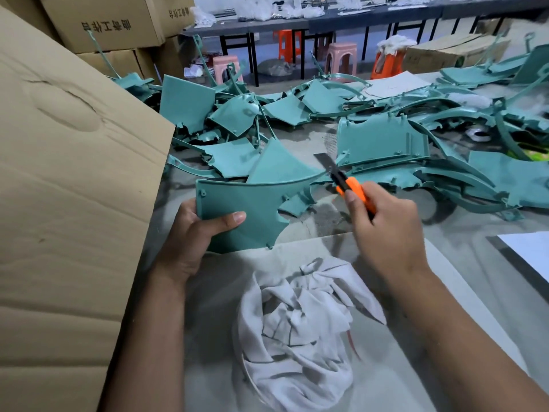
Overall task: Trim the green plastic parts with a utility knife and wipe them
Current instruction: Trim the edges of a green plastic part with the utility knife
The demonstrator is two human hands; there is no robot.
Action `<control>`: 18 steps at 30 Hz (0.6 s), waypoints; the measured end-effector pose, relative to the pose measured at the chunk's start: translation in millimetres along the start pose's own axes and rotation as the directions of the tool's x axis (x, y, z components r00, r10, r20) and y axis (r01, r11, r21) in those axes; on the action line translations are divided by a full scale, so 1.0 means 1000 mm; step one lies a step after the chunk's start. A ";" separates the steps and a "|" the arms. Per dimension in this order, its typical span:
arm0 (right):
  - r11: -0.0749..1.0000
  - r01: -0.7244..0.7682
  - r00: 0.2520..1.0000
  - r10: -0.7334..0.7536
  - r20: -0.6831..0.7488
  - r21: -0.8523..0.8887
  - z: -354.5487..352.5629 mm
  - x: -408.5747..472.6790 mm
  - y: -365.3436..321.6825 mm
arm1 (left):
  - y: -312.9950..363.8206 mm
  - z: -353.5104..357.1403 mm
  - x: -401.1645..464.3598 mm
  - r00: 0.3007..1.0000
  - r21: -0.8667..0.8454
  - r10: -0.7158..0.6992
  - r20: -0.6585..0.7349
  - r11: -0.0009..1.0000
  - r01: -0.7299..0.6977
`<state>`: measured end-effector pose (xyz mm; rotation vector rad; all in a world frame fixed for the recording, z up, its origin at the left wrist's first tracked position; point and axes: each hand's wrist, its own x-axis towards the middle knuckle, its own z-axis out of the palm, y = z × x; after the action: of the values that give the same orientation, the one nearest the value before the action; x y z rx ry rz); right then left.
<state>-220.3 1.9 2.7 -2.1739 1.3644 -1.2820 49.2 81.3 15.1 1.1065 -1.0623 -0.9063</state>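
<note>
In the middle of the frame, the left hand [190, 236] grips a flat green plastic part [237, 209] by its lower left corner, thumb lying across the face and the other fingers curled behind it, holding the part tilted up over the near edge of the bench [463, 263]. To the right, the right hand [383, 230] has its fingers wrapped around the orange handle of a utility knife [346, 181]; the dark blade is extended and points toward the upper left, its tip just beside the part's upper right corner, though whether it touches cannot be told. A crumpled white cloth [297, 331] lies on the bench in the lower centre, between the two forearms. A heap of more green parts [386, 138] spreads across the upper half of the bench. A large cardboard sheet [68, 188] fills the left side, with stacked cardboard boxes [107, 22] at the upper left.
</note>
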 end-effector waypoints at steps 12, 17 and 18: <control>0.858 -0.364 0.931 0.324 -0.166 -0.363 -0.022 0.021 0.049 | -0.001 -0.009 0.004 0.992 -0.091 -0.017 -0.122 0.996 0.006; 0.993 -0.054 0.980 0.034 -0.194 -0.101 -0.012 0.010 0.010 | 0.000 0.003 -0.001 1.000 0.032 -0.003 0.014 0.999 0.002; 0.997 0.036 0.989 -0.046 -0.143 -0.074 -0.006 0.005 -0.002 | -0.001 0.006 0.000 1.000 0.041 -0.005 0.008 0.999 0.005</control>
<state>-223.5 0.0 10.2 -2.2045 1.4476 -1.4534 43.2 80.1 15.1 1.1405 -1.0896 -0.8976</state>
